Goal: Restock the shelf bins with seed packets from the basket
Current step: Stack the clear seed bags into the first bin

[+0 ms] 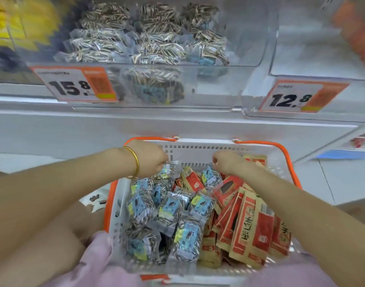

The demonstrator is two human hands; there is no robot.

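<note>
A white basket (pixel 200 149) with orange handles sits in front of me. On its left lie several clear seed packets with blue labels (pixel 169 210); red-and-tan packets (pixel 245 228) fill its right. My left hand (pixel 150 158), a gold bangle on the wrist, pinches the top of a clear blue-label packet (pixel 167 169) at the basket's far left. My right hand (pixel 229 162) pinches the top of another clear blue-label packet (pixel 211 178) near the far middle. Above, a clear shelf bin (pixel 229 77) marked 15.8 holds stacked clear seed packets (pixel 154 38).
To the right, a second clear bin (pixel 301 48) with a 12.8 price tag (pixel 297 96) shows no packets. Yellow goods (pixel 18 21) blur at upper left, orange goods (pixel 357 27) at upper right. A white shelf ledge (pixel 136 121) runs between bins and basket.
</note>
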